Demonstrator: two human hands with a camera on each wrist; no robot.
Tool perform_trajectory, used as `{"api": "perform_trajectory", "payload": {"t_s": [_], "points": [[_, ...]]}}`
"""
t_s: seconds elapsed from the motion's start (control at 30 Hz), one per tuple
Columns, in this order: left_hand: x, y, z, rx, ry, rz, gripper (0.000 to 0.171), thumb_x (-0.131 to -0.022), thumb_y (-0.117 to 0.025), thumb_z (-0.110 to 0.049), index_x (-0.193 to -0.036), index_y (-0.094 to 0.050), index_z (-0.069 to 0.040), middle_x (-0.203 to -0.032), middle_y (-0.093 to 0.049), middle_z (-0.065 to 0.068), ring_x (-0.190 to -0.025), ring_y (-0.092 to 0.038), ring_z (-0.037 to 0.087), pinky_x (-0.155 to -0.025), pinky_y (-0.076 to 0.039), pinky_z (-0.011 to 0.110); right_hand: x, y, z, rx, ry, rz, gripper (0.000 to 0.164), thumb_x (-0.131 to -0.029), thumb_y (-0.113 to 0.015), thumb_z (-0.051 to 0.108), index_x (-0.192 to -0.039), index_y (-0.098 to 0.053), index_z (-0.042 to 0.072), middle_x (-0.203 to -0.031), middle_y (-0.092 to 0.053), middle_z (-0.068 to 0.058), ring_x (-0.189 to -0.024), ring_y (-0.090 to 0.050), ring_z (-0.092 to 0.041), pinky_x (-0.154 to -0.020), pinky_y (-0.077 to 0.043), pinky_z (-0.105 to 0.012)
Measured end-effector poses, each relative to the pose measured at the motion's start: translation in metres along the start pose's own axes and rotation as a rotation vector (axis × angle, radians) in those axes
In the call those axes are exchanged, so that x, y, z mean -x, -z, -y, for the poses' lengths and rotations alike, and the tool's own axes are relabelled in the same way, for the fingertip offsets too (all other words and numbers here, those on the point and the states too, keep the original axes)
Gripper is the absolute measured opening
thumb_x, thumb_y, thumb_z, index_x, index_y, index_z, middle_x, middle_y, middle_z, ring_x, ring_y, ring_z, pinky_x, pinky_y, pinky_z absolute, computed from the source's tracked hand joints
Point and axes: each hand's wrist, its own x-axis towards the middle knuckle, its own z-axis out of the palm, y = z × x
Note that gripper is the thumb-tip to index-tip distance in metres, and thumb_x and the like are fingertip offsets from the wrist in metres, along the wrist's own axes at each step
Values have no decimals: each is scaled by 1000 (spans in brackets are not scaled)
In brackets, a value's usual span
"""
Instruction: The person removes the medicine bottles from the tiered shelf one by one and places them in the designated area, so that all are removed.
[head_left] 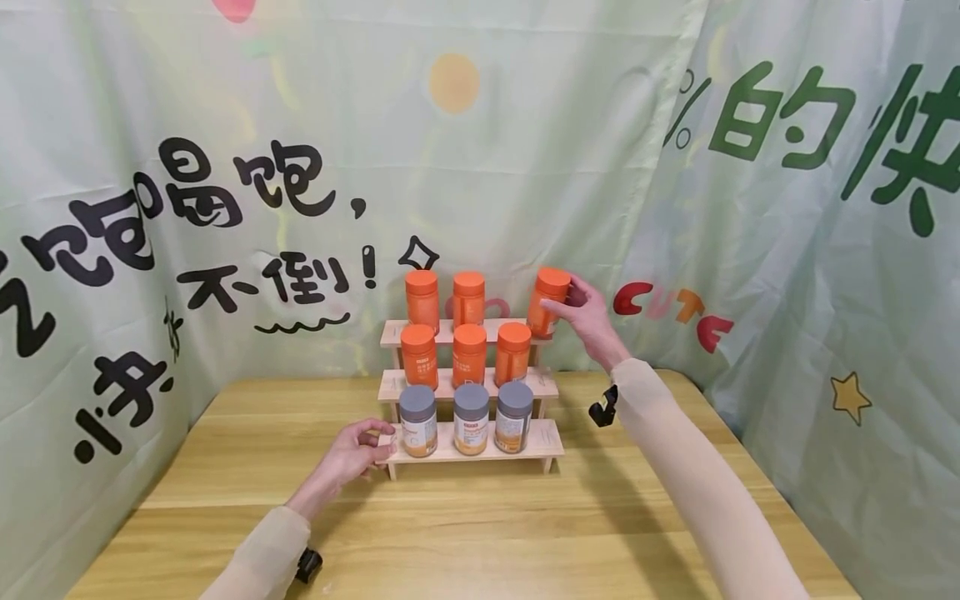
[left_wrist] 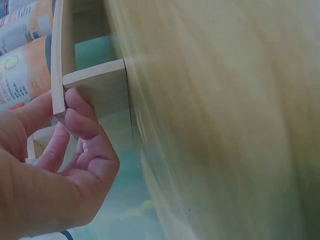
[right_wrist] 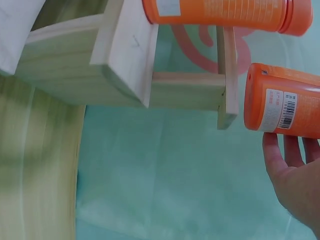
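A pale three-tier wooden stand (head_left: 543, 437) bears orange-capped and grey-capped bottles. My right hand (head_left: 592, 321) grips an orange bottle (head_left: 547, 293) from its right side, at the right end of the top tier. In the right wrist view, a gap shows between this bottle's base and the top board (right_wrist: 228, 92). At the bottom tier's left end, my left hand (head_left: 348, 454) pinches the board (left_wrist: 58, 75), thumb on one face and curled fingers on the other. Next to it stands a grey-capped bottle (head_left: 417, 423).
Two orange bottles (head_left: 422, 302) stand on the top tier's left and middle. Three more orange bottles (head_left: 468, 357) fill the middle tier, and three grey-capped ones (head_left: 471, 421) the bottom. The stand rests on a wooden table (head_left: 480, 533), with a printed curtain (head_left: 525, 167) close behind.
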Motion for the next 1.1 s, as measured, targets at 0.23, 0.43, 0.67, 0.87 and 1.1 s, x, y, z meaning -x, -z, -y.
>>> {"api": "perform_trajectory", "payload": {"t_s": [0.23,0.43,0.67,0.87,1.1], "points": [[0,4,-2,56,-4,33,43,-86,-71,-5,-127,-56,-5,-93,-63,13,-68,-63,22,-53,-48,28,5,14,-1,21,9,-30,69,-84,-78,24,-145,-47,19,-139,-57,-9,-120,-56,-18,-103,-48,-32],[-2,5,-4,75,-10,56,48,-86,-70,-3,-131,-53,-4,-95,-66,15,-67,-64,22,-53,-50,28,7,25,-2,34,25,-49,67,-85,-77,26,-145,-47,19,-135,-58,-4,-116,-57,-12,-101,-49,-29],[-1,8,-4,74,7,69,45,-86,-71,-4,-129,-55,-5,-96,-64,14,-69,-64,21,-55,-51,27,8,31,-5,42,25,-57,65,-86,-76,26,-144,-48,18,-133,-59,-4,-115,-57,-13,-102,-48,-32],[2,13,1,55,22,53,44,-87,-70,-4,-128,-55,-6,-96,-65,15,-68,-63,21,-52,-50,27,11,32,-15,61,-26,-72,67,-86,-76,29,-145,-46,19,-134,-59,-4,-114,-57,-12,-105,-46,-36],[-3,7,-2,70,8,74,45,-87,-70,-5,-129,-54,-6,-101,-66,16,-70,-64,21,-55,-52,29,9,42,-23,113,-31,-81,68,-88,-74,28,-147,-43,16,-141,-54,-13,-122,-54,-21,-104,-47,-33]]}}
